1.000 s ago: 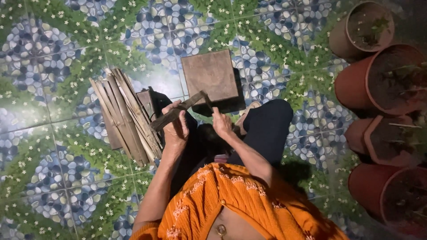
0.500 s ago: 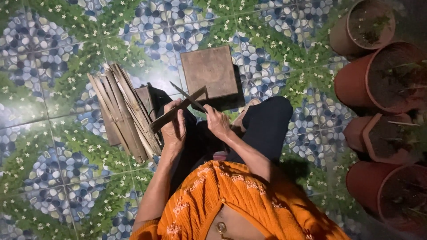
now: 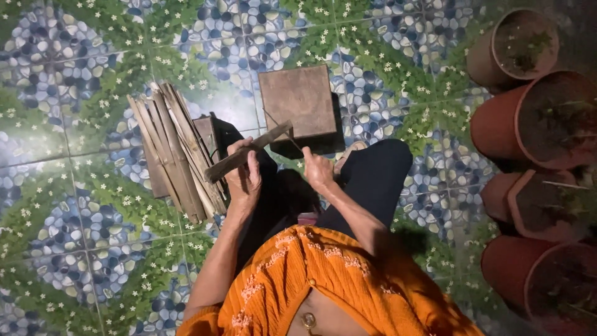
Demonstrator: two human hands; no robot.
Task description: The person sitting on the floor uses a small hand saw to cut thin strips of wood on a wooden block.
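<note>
Your left hand (image 3: 244, 180) is wrapped tight around a long flat wooden strip (image 3: 249, 152) that slants toward two o'clock. Your right hand (image 3: 318, 169) sits just beside it at three o'clock, pinched on something thin; a fine sliver (image 3: 281, 129) seems to run up from it across the strip's far end, though what you grip is too small to tell. A slip there could drive the sliver into your left fingers. At nine o'clock a bundle of strips (image 3: 174, 155) leans loosely and could slide. Beyond, a wooden block (image 3: 297, 99); clay pots (image 3: 528, 124) at three o'clock.
</note>
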